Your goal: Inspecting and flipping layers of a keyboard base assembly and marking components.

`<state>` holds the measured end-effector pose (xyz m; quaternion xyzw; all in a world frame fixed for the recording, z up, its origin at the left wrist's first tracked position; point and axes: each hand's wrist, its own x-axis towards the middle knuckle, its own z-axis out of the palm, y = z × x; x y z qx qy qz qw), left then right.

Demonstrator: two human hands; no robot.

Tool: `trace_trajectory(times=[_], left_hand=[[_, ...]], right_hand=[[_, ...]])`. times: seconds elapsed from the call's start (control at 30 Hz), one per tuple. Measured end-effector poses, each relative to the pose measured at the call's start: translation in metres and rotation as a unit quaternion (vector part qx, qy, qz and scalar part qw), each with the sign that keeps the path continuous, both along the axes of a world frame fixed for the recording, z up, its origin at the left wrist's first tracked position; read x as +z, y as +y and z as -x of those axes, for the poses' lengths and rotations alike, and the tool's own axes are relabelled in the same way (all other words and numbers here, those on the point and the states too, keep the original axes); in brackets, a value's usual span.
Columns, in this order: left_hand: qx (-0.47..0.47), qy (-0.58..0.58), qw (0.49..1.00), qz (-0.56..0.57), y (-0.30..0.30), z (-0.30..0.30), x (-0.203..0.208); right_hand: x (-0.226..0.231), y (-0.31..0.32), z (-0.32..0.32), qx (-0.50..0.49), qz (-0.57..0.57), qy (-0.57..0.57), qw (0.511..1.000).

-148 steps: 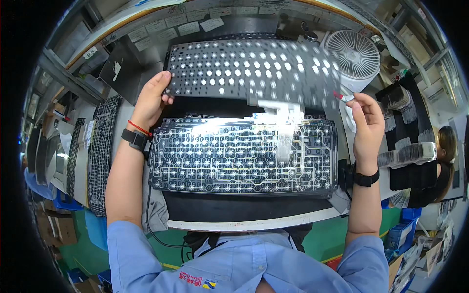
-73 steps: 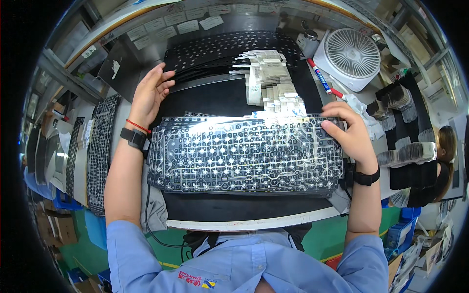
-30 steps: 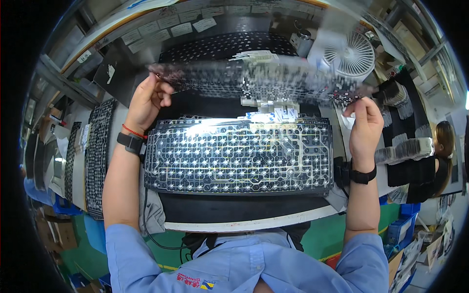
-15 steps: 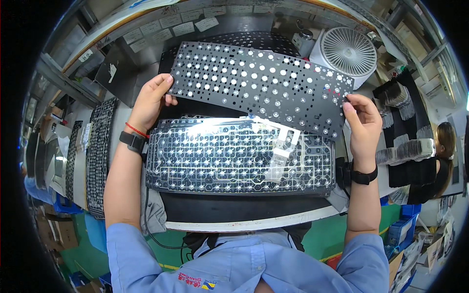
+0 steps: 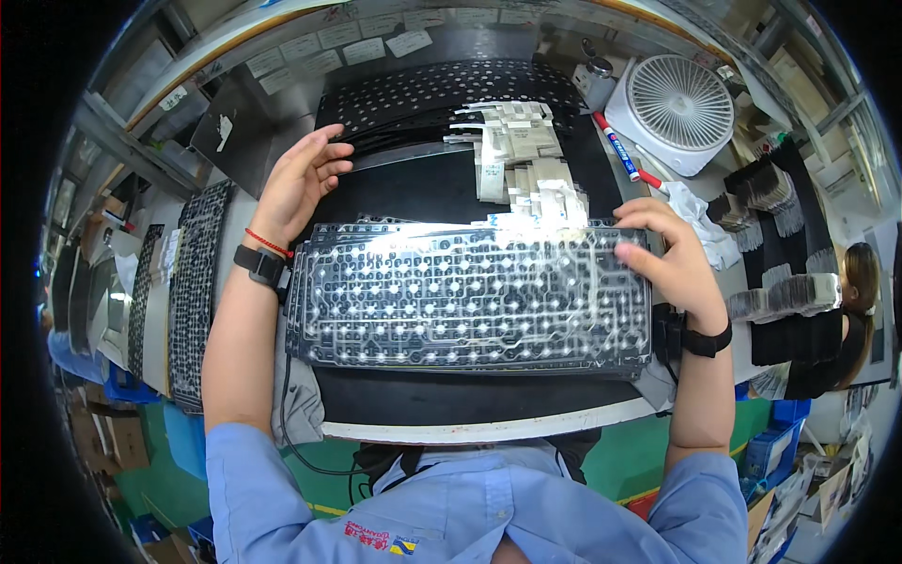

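Note:
My left hand [image 5: 305, 174] is raised with its fingers apart and nothing in it, beside the left end of a stack of black perforated sheets [image 5: 413, 99]. In front of me lies a pile of clear keyboard membranes [image 5: 470, 301] with printed traces, over dark keyboard-shaped panels. Pale flat ribbon tails [image 5: 536, 179] fan out from its far edge toward the black sheets. At the pile's far right corner is my right hand [image 5: 672, 249], thumb and fingers apart; whether its thumb touches the top membrane I cannot tell.
A white fan [image 5: 678, 108] stands at the back right, with markers [image 5: 615, 150] and a crumpled white cloth [image 5: 700, 226] near it. More membranes with pale tails [image 5: 785, 293] lie on the right. Dark keyboard panels [image 5: 197, 291] stand at the left. A black cable [image 5: 291, 442] hangs off the front.
Both hands have let go of the black perforated sheet, which is no longer raised over the membranes. My right hand has moved left and down. The ribbon tail no longer lies across the top membrane.

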<state>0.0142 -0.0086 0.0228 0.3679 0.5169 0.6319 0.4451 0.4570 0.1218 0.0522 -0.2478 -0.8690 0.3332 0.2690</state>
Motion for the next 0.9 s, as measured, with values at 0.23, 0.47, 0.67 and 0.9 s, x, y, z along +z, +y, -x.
trace_trajectory(times=[0.23, 0.47, 0.67, 0.9], left_hand=[[-0.197, 0.014, 0.980, 0.000, 0.000, 0.004, 0.001], [-0.116, 0.046, 0.992, 0.031, -0.002, -0.015, 0.000], [-0.045, 0.040, 0.998, 0.006, 0.003, -0.010, -0.002], [-0.035, 0.073, 0.997, -0.001, 0.002, -0.003, -0.002]], right_hand=[[-0.003, 0.004, 0.001, -0.147, 0.078, 0.134, 0.977], [-0.001, 0.005, 0.004, -0.208, 0.109, 0.192, 0.953], [-0.010, 0.012, 0.000, -0.148, 0.210, 0.273, 0.927], [-0.005, 0.008, 0.000, -0.153, 0.205, 0.264, 0.930]])
